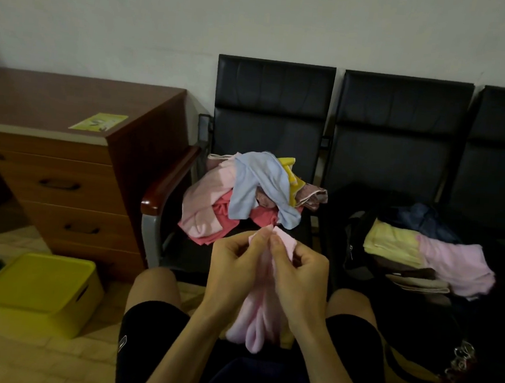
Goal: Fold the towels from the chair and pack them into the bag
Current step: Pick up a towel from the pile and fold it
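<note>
Both hands are raised over the lap, pinching the top edge of one pale pink towel [257, 321]. The left hand [236, 265] and the right hand [302, 274] sit close side by side, fingers curled shut on the cloth, thumbs and forefingers nipping its upper corners. The rest of the towel hangs bunched between the wrists down to the black shorts [149, 334].

Three black padded seats stand in a row against the wall. The nearest-left chair [272, 102] carries a loose pile of unfolded towels [238, 196]: a light blue one on top, pale pink and coral-red ones beneath, a yellow one and a brownish patterned one at the back. The exact count in the heap cannot be told.

On the middle seat lies an open black bag [359, 245] holding folded towels: a pale yellow one [392, 241], a lilac-pink one [454, 264] beside it, and darker beige ones below. A dark blue cloth [424, 220] lies behind them. A bunch of metal keyrings [462, 356] hangs at the bag's near side.

To the left stands a wooden bench [71, 101] with three drawers and a yellow-green sticker [99, 122] on top; its print is too small to read. One yellow lidded plastic box [41, 289] sits on the tiled floor.
</note>
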Tool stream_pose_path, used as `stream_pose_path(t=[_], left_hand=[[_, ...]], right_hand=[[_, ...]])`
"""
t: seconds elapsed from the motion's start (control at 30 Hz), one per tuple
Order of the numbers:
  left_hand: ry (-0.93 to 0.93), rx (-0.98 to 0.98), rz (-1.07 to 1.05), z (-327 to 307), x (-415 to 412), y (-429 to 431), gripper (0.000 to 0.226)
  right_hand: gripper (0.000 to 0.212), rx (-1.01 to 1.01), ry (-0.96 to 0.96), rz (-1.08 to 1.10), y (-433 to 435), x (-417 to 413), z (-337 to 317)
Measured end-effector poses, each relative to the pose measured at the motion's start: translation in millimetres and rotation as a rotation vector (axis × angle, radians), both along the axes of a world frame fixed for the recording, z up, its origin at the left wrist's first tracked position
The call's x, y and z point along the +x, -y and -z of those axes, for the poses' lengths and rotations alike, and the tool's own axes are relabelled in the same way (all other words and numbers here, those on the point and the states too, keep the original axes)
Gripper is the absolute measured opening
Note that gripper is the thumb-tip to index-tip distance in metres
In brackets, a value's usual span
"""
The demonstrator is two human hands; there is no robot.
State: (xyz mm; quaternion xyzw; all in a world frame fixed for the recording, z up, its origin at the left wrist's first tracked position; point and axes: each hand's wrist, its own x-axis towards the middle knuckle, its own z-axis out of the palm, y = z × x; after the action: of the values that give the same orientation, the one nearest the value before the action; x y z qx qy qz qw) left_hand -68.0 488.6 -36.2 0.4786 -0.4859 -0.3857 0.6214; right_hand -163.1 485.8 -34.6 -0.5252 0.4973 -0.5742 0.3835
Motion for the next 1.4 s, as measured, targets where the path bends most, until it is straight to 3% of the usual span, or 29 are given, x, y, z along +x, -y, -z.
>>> stream_pose_path(t=[0.1, 0.17, 0.27, 0.33, 0.4, 0.5, 0.6, 0.67, 0.77, 0.87, 1.0, 1.1, 1.23, 1.4], left_hand=[[-0.009, -0.019, 0.078, -5.0, 0.2, -1.3, 0.038], [0.023, -0.027, 0.13, -4.1, 3.9, 2.4, 0.024], [0.174, -0.028, 0.087, 0.2, 9.6, 14.3, 0.021], [0.177, -0.023, 0.052, -2.9, 10.9, 18.9, 0.014], [0.192, -0.046, 0.042, -8.7, 12.9, 23.3, 0.011], [0.294, -0.116, 0.017, -17.9, 23.9, 33.6, 0.015], [0.347, -0.142, 0.034, -34.8, 32.6, 45.8, 0.011], [0.333, -0.138, 0.106, -55.8, 35.7, 51.5, 0.012], [0.348, -0.177, 0.212, -84.1, 43.2, 59.9, 0.013], [0.341, -0.191, 0.243, -105.8, 53.0, 65.3, 0.016], [0.358, -0.2, 0.181, -114.4, 71.7, 73.2, 0.013], [0.326, -0.135, 0.101, -108.2, 83.4, 79.9, 0.025], [0.244, -0.057, 0.06, -96.7, 89.6, 84.0, 0.033], [-0.013, 0.075, 0.185, -97.4, 94.8, 86.6, 0.034]], right_hand=[[0.034, 0.021, 0.123, -0.167, -5.3, -0.4, -12.5], [0.052, 0.154, 0.239, -0.303, -4.3, -3.9, -17.6], [0.083, 0.292, 0.353, -0.493, 4.2, -14.0, -19.3], [0.088, 0.318, 0.374, -0.545, 10.4, -21.0, -19.7], [0.082, 0.318, 0.403, -0.563, 17.6, -27.9, -22.5], [0.052, 0.282, 0.461, -0.429, 29.8, -35.4, -21.7], [0.021, 0.233, 0.213, -0.113, 50.7, -40.5, -5.8], [0.032, 0.288, 0.173, -0.128, 67.1, -42.2, -3.4], [0.076, 0.407, 0.177, -0.357, 91.9, -44.4, -10.3], [0.054, 0.406, 0.197, -0.538, 109.8, -46.8, -30.7], [0.036, 0.175, 0.298, -0.415, 126.5, -57.9, -75.8], [0.017, -0.092, 0.044, -0.344, 121.7, -68.2, -113.7], [0.012, -0.3, -0.331, -0.33, 104.8, -70.4, -141.2], [0.009, -0.284, -0.352, -0.337, 102.2, -75.8, -136.8]])
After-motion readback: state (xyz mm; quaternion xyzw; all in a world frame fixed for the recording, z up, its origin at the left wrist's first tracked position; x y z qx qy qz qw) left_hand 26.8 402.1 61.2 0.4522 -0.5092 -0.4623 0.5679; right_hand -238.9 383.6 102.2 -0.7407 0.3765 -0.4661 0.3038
